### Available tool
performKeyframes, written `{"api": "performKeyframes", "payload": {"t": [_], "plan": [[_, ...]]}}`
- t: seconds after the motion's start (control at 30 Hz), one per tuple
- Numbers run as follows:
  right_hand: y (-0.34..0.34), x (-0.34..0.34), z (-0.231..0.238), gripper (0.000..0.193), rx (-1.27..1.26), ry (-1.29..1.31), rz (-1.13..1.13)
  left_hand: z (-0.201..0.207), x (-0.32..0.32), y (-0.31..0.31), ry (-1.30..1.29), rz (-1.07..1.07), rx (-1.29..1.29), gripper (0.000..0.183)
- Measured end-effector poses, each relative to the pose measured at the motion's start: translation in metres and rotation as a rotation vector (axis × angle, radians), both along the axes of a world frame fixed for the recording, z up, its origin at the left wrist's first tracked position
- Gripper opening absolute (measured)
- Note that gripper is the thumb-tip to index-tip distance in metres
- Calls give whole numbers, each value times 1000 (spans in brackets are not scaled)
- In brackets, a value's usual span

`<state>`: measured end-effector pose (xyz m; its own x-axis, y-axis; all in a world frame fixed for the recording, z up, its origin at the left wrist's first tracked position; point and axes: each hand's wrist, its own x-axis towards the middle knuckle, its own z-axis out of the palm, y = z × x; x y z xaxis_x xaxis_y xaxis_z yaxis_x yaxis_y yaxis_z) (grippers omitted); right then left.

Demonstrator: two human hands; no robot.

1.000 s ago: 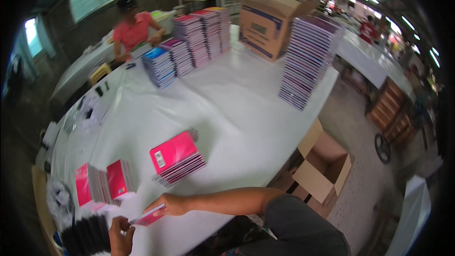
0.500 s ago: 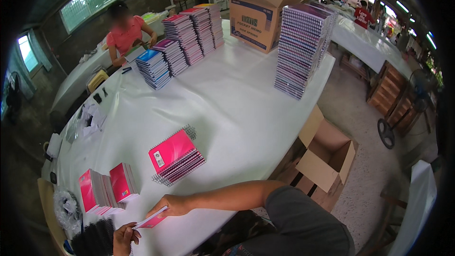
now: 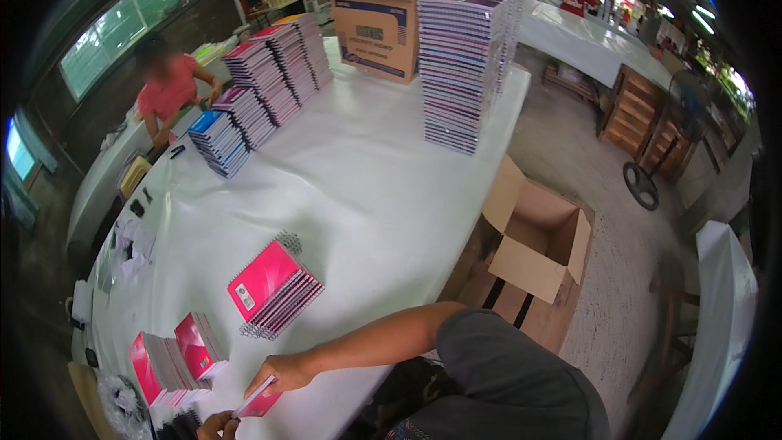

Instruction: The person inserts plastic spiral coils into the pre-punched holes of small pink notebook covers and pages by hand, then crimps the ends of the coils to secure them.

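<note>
Near the lower edge, my right hand (image 3: 287,372) grips a small pink-covered notebook (image 3: 261,404) by its upper side. The fingers of my left hand (image 3: 217,426) are closed at the notebook's lower left edge; the frame's edge cuts off part of this hand. Whether a spiral is on that edge I cannot make out. Beyond my hands lies a pile of pink spiral notebooks (image 3: 273,281). To the left stand two stacks of pink-covered pads (image 3: 167,368) with no spiral visible. Black spiral coils (image 3: 179,425) lie beside my left hand.
Tall stacks of spiral notebooks (image 3: 463,73) and an open carton (image 3: 375,33) stand at the table's far end, with more notebook stacks (image 3: 257,81) to the left. Another open carton (image 3: 538,236) sits right of the table. Across the table is a person in a pink top (image 3: 167,94).
The view has swung, so the table and stacks sit further left and the left hand is lower, partly cut off. Both hands remain on the pink notebook.
</note>
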<state>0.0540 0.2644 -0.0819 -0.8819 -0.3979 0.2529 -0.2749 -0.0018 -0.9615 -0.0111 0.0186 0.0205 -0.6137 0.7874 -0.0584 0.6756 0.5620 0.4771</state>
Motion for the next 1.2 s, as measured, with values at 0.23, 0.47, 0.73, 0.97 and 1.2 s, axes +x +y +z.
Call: {"api": "performKeyframes", "payload": {"t": [0.23, 0.47, 0.73, 0.97, 1.2], "plan": [[-4, -6, 1, 38, -10, 41, 18, -10, -1, -5, 184, -9, 40, 46], [-2, -13, -4, 35, 62, 133, -33, -16, -5, -9, -249, 275, 135, 34], [-7, -10, -11, 32, -1, -82, 0, -17, -3, -18, -390, 338, 105, 27], [-8, -9, -9, 31, 46, -12, -24, -16, 1, -26, -384, 284, 144, 29], [-7, -12, -12, 29, 44, 84, -11, -15, -16, -24, -657, 292, 104, 20]]}}
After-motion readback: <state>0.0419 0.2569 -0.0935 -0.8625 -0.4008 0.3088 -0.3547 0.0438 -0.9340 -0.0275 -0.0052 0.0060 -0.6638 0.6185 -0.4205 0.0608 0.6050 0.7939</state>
